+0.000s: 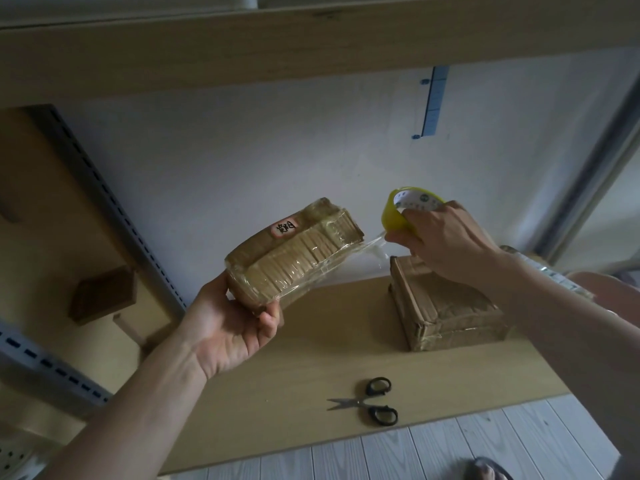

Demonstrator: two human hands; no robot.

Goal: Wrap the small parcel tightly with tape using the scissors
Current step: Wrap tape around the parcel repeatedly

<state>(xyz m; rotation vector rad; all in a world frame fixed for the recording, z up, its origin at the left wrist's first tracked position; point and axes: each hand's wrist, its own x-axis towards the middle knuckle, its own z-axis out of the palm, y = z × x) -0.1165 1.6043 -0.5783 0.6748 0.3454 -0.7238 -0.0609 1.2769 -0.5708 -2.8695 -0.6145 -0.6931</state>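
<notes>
Brown cardboard small parcel (294, 251), already glossy under several clear tape layers, is held above the pale wooden bench (277, 393), the left hand (235, 327) curling its fingers round the near end. The right hand (446, 237) grips the yellow plastic tape roll (398, 216), a taut clear strip (367, 245) running to the parcel. Black-handled steel scissors (370, 403) lie untouched near the bench's front edge, so cutting likely remains.

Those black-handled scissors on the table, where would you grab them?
The black-handled steel scissors lie flat on the pale wooden table, blades pointing left, slightly apart. Take the two loop handles from above on the right, clear of the tips.
</notes>
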